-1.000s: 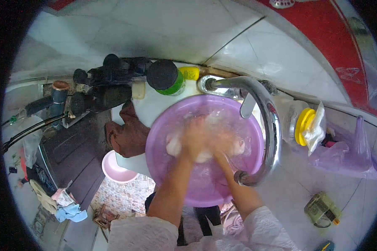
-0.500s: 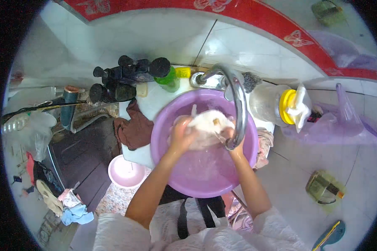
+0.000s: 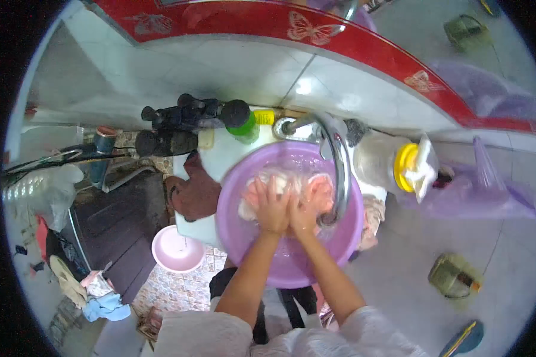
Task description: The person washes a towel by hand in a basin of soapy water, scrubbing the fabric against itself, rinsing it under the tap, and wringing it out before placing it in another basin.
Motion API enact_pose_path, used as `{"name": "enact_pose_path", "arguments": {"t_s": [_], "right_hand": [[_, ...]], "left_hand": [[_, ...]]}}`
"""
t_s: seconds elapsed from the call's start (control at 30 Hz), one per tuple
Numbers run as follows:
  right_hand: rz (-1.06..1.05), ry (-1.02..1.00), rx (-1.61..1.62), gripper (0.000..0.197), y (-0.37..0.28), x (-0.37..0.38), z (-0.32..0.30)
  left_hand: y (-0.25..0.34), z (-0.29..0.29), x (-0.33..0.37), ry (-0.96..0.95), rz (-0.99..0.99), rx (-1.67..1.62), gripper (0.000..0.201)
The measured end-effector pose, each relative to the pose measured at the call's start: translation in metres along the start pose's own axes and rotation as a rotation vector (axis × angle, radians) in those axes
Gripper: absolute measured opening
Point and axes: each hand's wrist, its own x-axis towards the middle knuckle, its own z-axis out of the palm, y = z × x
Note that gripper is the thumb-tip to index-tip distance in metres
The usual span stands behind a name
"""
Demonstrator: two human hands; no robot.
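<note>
Here, fingers (image 3: 272, 190) on crumpled cloth (image 3: 321, 191).

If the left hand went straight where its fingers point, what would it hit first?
The left hand would likely meet the pink-and-white cloth first, then the far wall of the purple basin; depth is unclear.

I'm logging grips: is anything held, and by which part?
The left hand and right hand lie on the middle of a wet pink-and-white cloth; whether either grips it cannot be told.
</note>
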Motion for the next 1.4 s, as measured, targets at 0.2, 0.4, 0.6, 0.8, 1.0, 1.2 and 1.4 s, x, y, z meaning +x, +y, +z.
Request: {"name": "enact_pose_path", "arguments": {"t_s": [0.2, 0.4, 0.6, 0.8, 1.0, 1.2, 1.4], "right_hand": [[-0.002, -0.183, -0.183, 0.070, -0.043, 0.029, -0.007], [-0.148, -0.081, -0.321, 0.047, 0.019, 0.055, 0.020], [-0.147, -0.059, -0.369, 0.034, 0.024, 0.067, 0.031], [0.365, -0.450, 1.247, 0.026, 0.019, 0.060, -0.018], [-0.091, -0.503, 0.789, 0.016, 0.011, 0.023, -0.103], [-0.273, -0.370, 0.463, 0.016, -0.011, -0.007, -0.140], [-0.069, 0.021, 0.007, 0.059, -0.024, -0.015, -0.037]], "left_hand": [[-0.045, 0.042, 0.001, 0.082, 0.104, -0.238, 0.036], [-0.031, 0.045, 0.045, -0.147, 0.127, -0.245, 0.038], [-0.015, 0.016, 0.060, -0.111, 0.011, -0.121, 0.035], [-0.027, 0.007, 0.045, -0.124, -0.648, -1.502, 0.022], [-0.045, -0.052, 0.022, -0.661, -0.436, -1.298, 0.026], [-0.017, -0.104, 0.003, 0.047, -0.018, -0.510, 0.025], [-0.004, 0.001, 0.003, -0.078, 0.078, -0.051, 0.053]]}}
